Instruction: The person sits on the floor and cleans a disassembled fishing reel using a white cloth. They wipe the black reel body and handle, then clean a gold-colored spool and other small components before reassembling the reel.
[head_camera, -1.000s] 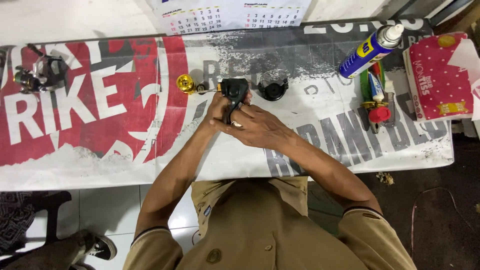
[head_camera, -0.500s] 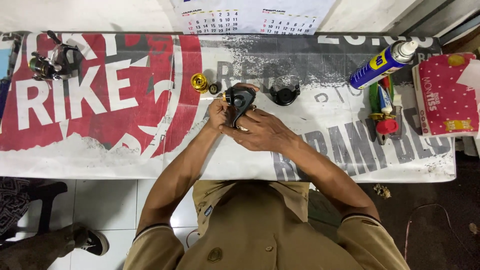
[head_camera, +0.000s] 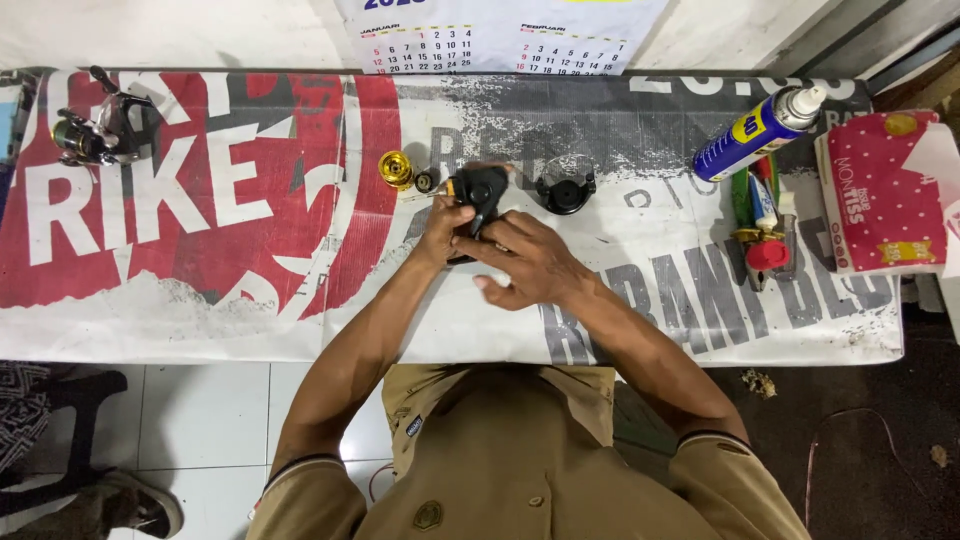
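- Where the two hands meet over the middle of the bench (head_camera: 200, 330), a black reel body (head_camera: 482, 188) is held just above the printed banner (head_camera: 180, 200), so that it can be steadied from both sides.
- The left hand (head_camera: 440, 232) is closed on the body's lower left side; the right hand (head_camera: 530, 262) is laid over it from the right, fingertips on the part, its grip holding the same body.
- Just left of the body, one gold spool (head_camera: 396, 169) and one small dark ring (head_camera: 425, 182) are set within reach; just right, one black housing (head_camera: 565, 190).
- Well apart are seen one spinning reel (head_camera: 95, 130) at far left, and at right one spray can (head_camera: 760, 132), a cluster of tools (head_camera: 762, 225) and one red packet (head_camera: 885, 190).
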